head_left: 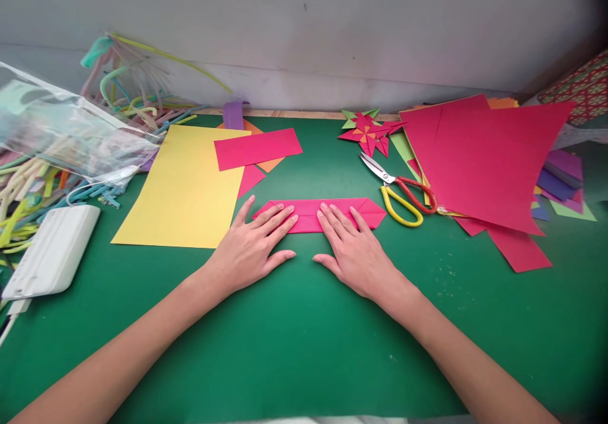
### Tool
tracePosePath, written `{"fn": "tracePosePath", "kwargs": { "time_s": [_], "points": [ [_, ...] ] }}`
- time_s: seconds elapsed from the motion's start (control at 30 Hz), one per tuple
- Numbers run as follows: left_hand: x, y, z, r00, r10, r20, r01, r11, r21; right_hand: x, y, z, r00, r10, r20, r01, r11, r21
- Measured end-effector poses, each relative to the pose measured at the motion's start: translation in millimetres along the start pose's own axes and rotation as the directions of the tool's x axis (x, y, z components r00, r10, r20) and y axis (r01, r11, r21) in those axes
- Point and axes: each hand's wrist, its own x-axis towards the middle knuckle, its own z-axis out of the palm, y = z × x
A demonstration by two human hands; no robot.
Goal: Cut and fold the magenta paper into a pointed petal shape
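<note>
A folded strip of red paper [308, 215] lies flat on the green table [304, 335], with pointed ends and creases showing. My left hand [256, 240] rests on its left part, fingers stretched out and thumb apart. On the right part lie the spread fingers of my right hand [351, 246], pressing flat on the paper. Neither hand grips it. Right of the strip are scissors [389, 186] with one red and one yellow handle, their blades slightly apart. A yellow sheet [185, 186] lies beside my left hand.
A red paper rectangle [259, 148] overlaps the yellow sheet. Folded paper stars [368, 134] lie at the back. Large red sheets [484, 158] are stacked at right. On the left are a white power bank [54, 250], pipe cleaners [28, 202] and a clear plastic bag [71, 129].
</note>
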Motion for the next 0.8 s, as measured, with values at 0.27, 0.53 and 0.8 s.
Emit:
{"fn": "tracePosePath", "kwargs": {
  "time_s": [0.27, 0.53, 0.8],
  "points": [
    [0, 6, -2.0, 1.0, 0.009, 0.024, -0.01, 1.0, 0.009, 0, -1, 2, 1.0, 0.0, -0.018, 0.0, 1.0, 0.008],
    [13, 25, 0.8, 0.998, 0.033, 0.044, -0.032, 0.999, -0.022, 0, -2, 2, 1.0, 0.003, -0.021, -0.003, 1.0, 0.013],
    [19, 27, 5.0, 0.995, 0.061, 0.073, -0.059, 0.998, -0.034, 0, -1, 1, 1.0, 0.007, -0.005, -0.007, 1.0, 0.019]
  ]
}}
